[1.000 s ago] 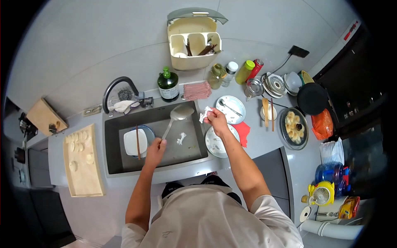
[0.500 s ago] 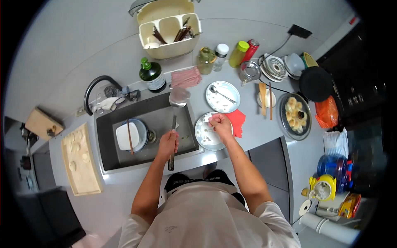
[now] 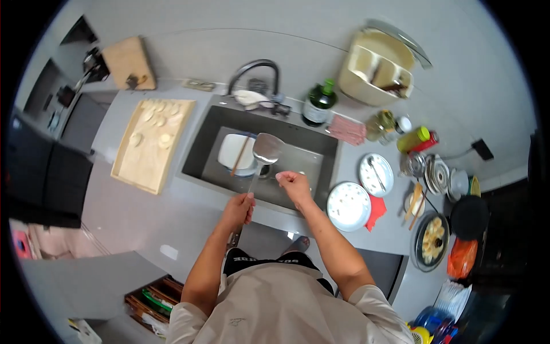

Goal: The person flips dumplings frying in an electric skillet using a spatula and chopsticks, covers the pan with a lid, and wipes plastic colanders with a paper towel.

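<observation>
My left hand (image 3: 238, 211) is wrapped round the handle of a metal spatula (image 3: 267, 148), whose blade is raised above the sink (image 3: 201, 142). Over the sink's front right part is my right hand (image 3: 295, 187), fingers pinched together; whatever they may hold is too small to make out. Below the spatula, in the sink, a white square dish (image 3: 234, 150) rests on a bluish bowl, with chopsticks (image 3: 240, 156) lying across it. Two patterned plates (image 3: 349, 206) stand right of the sink, beside a red sheet (image 3: 376, 212).
A wooden tray (image 3: 121, 164) with several dough rounds lies at the left. Behind the sink are a faucet (image 3: 256, 62), a green bottle (image 3: 319, 103) and a pink cloth (image 3: 347, 130). A lidded pan (image 3: 431, 243) of dumplings stands at the right.
The view has swung left. My right hand has moved from the plates to over the sink; the white crumpled scrap in its fingers earlier no longer shows there. My left hand keeps the spatula.
</observation>
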The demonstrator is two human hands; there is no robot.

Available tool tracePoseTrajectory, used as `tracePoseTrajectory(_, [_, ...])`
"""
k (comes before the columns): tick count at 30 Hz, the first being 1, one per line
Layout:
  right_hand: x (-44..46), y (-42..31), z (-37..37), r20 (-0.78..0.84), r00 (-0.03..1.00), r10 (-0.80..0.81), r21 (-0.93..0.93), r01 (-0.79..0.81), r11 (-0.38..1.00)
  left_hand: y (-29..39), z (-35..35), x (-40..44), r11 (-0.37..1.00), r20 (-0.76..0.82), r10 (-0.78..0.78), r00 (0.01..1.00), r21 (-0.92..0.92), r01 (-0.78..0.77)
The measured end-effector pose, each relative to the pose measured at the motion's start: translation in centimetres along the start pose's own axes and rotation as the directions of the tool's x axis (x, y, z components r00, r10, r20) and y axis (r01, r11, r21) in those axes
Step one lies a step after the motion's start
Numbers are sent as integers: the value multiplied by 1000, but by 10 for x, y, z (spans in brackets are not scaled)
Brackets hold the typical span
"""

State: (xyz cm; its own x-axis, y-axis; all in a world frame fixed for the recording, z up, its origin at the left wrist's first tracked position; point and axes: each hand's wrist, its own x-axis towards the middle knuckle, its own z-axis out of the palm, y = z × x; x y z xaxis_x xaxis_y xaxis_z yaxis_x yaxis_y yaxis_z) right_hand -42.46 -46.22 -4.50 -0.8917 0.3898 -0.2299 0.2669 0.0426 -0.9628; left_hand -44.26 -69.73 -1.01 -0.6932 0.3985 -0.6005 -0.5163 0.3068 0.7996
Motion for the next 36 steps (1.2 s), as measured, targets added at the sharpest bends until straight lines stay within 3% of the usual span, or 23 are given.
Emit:
tracePoseTrajectory(3, [-7, -37, 97, 268, 939, 216, 108, -252, 962, -8, -75, -31, 999, -27, 3, 1000, -44, -4])
tracePoseTrajectory(4, [-8, -47, 133, 296, 933, 205, 87, -240, 967, -12, -104, -42, 997, -54, 12, 998, -69, -16])
tracePoseTrajectory(6, [-9, -58, 211, 493, 815, 303, 153, -424, 893, -27, -167, -61, 997, -15, 39, 999, -66, -40])
tracePoseTrajectory(11, [-21, -103, 411, 512, 838, 190, 235, -349, 907, -53, -340, -130, 980, -206, 140, 969, -111, -165])
tracePoseTrajectory(13, [-29, -131, 480, 505, 845, 176, 262, -345, 901, -75, -409, -162, 985, -296, 173, 939, 44, -168])
tracePoseTrajectory(16, [-26, -160, 587, 549, 827, 125, 286, -326, 901, -92, -501, -197, 994, -407, 59, 911, -61, -92])
tracePoseTrajectory(19, [-17, -175, 692, 586, 806, 84, 311, -319, 895, -104, -590, -210, 986, -507, 48, 861, -114, -122])
tracePoseTrajectory(27, [46, -221, 976, 575, 808, 127, 364, -391, 845, -83, -861, -221, 976, -590, 36, 807, -151, -155])
tracePoseTrajectory(36, [97, -315, 1279, 666, 738, 110, 299, -398, 867, -48, -1156, -224, 912, -649, 121, 751, -227, -343])
